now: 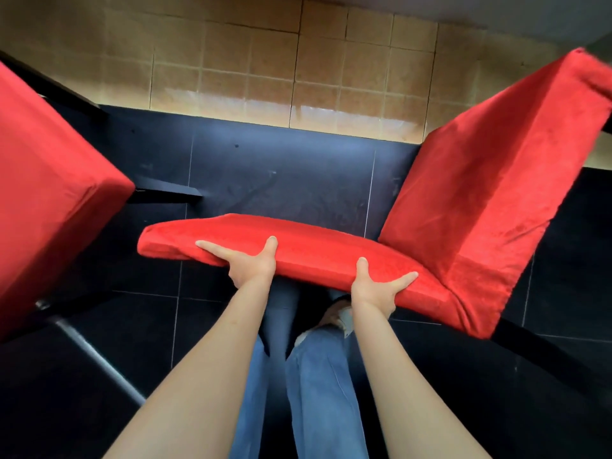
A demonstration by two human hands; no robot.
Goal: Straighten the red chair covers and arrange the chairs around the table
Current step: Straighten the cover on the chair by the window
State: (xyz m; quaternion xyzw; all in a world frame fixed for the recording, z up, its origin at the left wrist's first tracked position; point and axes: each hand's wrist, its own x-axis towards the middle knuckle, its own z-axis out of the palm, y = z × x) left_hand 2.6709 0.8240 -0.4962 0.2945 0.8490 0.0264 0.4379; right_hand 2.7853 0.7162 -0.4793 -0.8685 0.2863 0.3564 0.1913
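Note:
A chair in a red velvet cover stands in front of me; the top of its backrest (298, 240) is nearest me and its seat (490, 180) stretches up to the right. My left hand (250, 263) grips the backrest's near edge, thumb on top. My right hand (377, 286) grips the same edge further right, thumb on top, its other fingers partly under the edge. A second red-covered chair (49, 193) fills the left side, apart from my hands. The grey table (496, 14) shows only as an edge along the top.
The floor is dark tile (281, 173) close by and tan tile (248, 61) beyond. Black chair legs (165, 190) jut out at left centre and at lower right. A metal leg (96, 356) slants at lower left. My jeans and one foot are under the backrest.

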